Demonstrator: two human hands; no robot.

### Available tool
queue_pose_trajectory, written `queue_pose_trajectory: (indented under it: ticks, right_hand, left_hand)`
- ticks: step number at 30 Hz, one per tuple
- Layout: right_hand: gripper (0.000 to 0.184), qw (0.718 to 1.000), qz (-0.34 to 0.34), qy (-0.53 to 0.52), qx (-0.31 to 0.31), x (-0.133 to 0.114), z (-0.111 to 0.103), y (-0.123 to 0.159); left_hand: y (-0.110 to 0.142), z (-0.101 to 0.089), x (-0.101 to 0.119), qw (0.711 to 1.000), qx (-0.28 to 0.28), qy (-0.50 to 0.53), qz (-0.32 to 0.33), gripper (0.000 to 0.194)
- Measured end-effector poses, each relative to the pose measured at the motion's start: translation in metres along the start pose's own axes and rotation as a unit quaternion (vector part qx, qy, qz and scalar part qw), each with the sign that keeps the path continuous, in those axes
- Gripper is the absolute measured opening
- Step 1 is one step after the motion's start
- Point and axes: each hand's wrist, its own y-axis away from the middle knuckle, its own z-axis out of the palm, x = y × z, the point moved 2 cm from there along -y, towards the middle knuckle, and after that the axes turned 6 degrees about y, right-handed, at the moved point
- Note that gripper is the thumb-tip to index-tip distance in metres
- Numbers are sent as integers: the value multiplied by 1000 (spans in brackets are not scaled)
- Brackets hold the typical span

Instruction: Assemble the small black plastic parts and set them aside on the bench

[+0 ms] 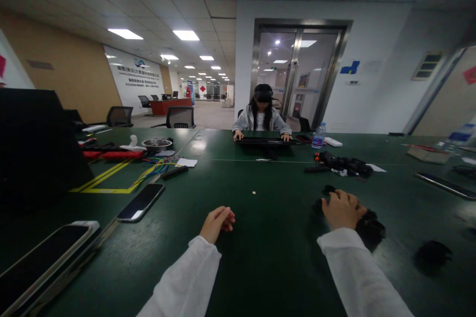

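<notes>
Office: from my end I see bright ceiling lights (186,35), a glass door (269,67) in a pale wall, and mesh-backed chairs (181,118) beyond the far edge.
Tabletop: dark green (260,257), with yellow tape (111,190) marking out an area on the left.
Right hand: I have it (342,209) palm down over a black bundle (370,230), fingers bent and resting on it; the palm side is hidden, so I cannot tell whether they grip.
Black bundle: on the tabletop at the right, partly under my right hand and sticking out past its outer side; blur hides what it is made of.
Second black clump: lies (433,256) farther right, apart from the bundle.
Left hand: I have it (218,222) near the middle, fingers curled in and loosely closed, thumb along the forefinger.
White chip: a tiny piece (254,192) on the tabletop, ahead of my left hand and to its right.
Phones: one (141,203) lies left of my left hand, a larger-looking one (48,257) nearer the left corner.
Clutter: coloured wires (150,170), a white card (186,162) and a metal bowl (157,144) back left; a dark pile (342,162) and a water bottle (319,136) back right.
Co-worker: a person (275,118) sits opposite, both hands at a black panel (266,142).
</notes>
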Motion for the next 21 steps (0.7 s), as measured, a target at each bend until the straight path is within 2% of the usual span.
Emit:
queue_pose_trajectory:
  ticks: [3,6,10,14,18,21]
  right_hand:
    - [30,999,43,13,1,9,3,-1]
    - [31,999,46,14,-5,14,6,-2]
    - [31,998,55,-13,37,13,-4,-4]
    - [28,995,5,-42,87,5,-16,-4]
    - [25,996,-53,-38,56,-1,-11,-2]
    - [23,998,-61,-22,26,-2,-3,1]
  left_hand:
    - [-1,0,0,1000,0,1,4,36]
    - [-2,-1,-1,1000,3,10,11,35]
    - [-3,-2,-1,1000,3,21,11,35]
    - [-3,-3,-1,1000,3,16,8,35]
    - [-3,-2,0,1000,2,17,8,35]
    - [-3,-2,0,1000,4,19,8,35]
